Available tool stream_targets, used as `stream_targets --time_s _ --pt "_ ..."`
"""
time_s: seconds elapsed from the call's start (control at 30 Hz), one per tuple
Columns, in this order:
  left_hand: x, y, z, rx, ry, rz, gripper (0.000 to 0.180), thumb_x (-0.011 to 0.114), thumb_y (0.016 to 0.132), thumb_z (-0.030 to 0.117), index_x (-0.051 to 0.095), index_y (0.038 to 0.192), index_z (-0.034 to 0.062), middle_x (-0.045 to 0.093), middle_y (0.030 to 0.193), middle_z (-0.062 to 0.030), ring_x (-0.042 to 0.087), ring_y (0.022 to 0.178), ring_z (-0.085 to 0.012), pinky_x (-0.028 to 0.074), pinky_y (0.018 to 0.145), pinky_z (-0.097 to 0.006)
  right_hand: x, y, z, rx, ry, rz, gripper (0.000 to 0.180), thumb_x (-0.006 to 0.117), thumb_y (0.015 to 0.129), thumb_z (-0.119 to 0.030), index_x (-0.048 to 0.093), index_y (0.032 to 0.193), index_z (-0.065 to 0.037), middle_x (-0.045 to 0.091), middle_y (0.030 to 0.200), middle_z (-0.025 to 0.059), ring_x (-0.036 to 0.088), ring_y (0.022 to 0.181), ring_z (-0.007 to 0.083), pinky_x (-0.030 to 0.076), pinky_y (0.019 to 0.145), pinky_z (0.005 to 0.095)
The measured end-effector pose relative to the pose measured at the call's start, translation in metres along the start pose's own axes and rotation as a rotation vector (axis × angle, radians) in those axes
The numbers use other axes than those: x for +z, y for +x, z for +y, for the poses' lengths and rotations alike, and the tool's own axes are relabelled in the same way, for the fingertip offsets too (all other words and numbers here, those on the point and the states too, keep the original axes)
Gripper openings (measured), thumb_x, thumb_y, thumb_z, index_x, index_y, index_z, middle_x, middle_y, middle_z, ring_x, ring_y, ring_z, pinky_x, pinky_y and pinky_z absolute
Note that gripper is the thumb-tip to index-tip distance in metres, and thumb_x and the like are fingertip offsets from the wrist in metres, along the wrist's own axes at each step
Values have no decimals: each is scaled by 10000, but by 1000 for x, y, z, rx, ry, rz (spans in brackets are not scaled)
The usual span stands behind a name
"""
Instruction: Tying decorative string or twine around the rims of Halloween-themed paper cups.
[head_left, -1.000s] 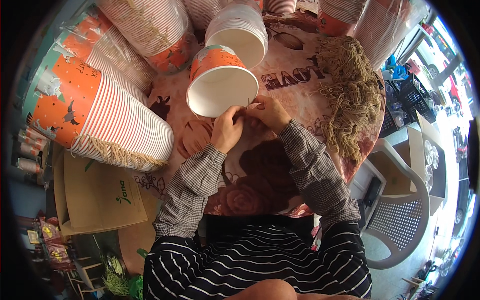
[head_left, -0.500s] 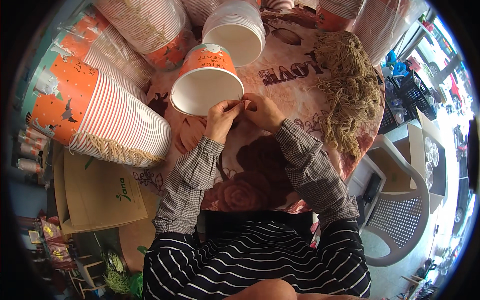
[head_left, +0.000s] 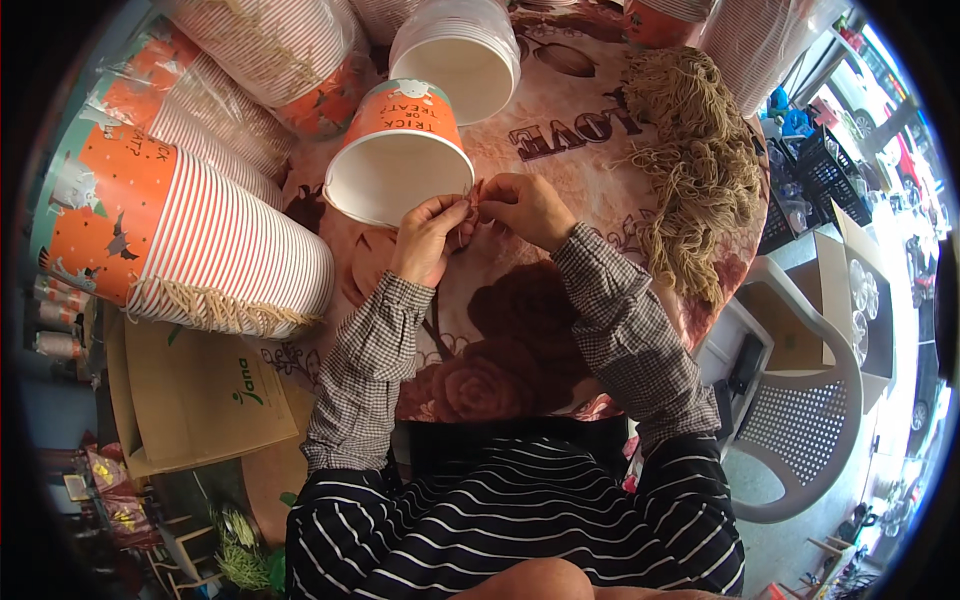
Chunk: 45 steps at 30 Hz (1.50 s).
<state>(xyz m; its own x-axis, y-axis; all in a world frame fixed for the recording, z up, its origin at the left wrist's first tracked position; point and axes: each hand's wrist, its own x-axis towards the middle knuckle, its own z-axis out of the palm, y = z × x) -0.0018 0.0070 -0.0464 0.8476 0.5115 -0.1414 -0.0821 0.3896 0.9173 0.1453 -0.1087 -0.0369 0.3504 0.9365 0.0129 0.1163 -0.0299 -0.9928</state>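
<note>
An orange paper bucket (head_left: 405, 107) with a white inside lies tipped on the table, its mouth facing me. Beside the right edge of its rim, my left hand (head_left: 424, 238) pinches a thin cord, thumb against fingers. My right hand (head_left: 530, 210) is closed in a pinch close by, its fingertips almost meeting the left ones. What sits between the right fingertips is too small to make out. To the right lies a loose bundle of beige twine cords (head_left: 700, 170).
At left lies a long nested stack of buckets (head_left: 235, 235) with cord loops along its rims. Plastic-wrapped stacks (head_left: 275, 55) and more white buckets (head_left: 465, 75) stand behind. A cardboard box (head_left: 200, 400) is below left, a grey plastic chair (head_left: 800, 420) at right.
My hands have drawn slightly apart at the fingertips, and the left has shifted a little left and down. The view has moved slightly; the bucket stays beside my hands.
</note>
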Motion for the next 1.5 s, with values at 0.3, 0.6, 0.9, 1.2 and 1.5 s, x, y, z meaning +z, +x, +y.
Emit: stream_targets --time_s 0.3,0.6,0.9,1.2,1.5 --pt "10 -4 2 99 -51 105 62 621 885 96 630 917 43 617 805 6 570 695 -75 469 645 -205 5 4 4 45 -28 -34 163 617 873 -109 614 980 14 659 813 30 607 691 66 498 611 217" --pt "20 -11 14 17 -81 108 78 615 893 106 619 932 38 636 862 -15 600 744 -91 494 669 -228 6 4 6 26 -55 -18 169 636 868 -145 635 973 -13 653 802 10 576 671 45 484 602 209" --pt "22 -13 13 701 1104 270 70 626 847 76 605 878 17 637 862 -73 634 770 -195 499 694 -280 6 7 10 40 95 44 180 613 872 -180 650 933 -14 643 744 27 602 626 83 489 553 230" --pt "23 -9 16 1087 1383 261 140 635 790 21 555 904 43 591 927 -88 574 852 -285 484 745 -385 11 5 8 -38 136 50 186 617 869 -170 642 938 0 631 751 26 597 641 84 492 548 232" --pt "24 -7 15 1225 1344 176 194 611 777 -48 572 953 24 606 1032 -87 599 939 -277 510 794 -361 7 -1 -10 -100 87 98 175 592 905 -159 619 995 -12 619 809 2 573 695 63 486 590 208"
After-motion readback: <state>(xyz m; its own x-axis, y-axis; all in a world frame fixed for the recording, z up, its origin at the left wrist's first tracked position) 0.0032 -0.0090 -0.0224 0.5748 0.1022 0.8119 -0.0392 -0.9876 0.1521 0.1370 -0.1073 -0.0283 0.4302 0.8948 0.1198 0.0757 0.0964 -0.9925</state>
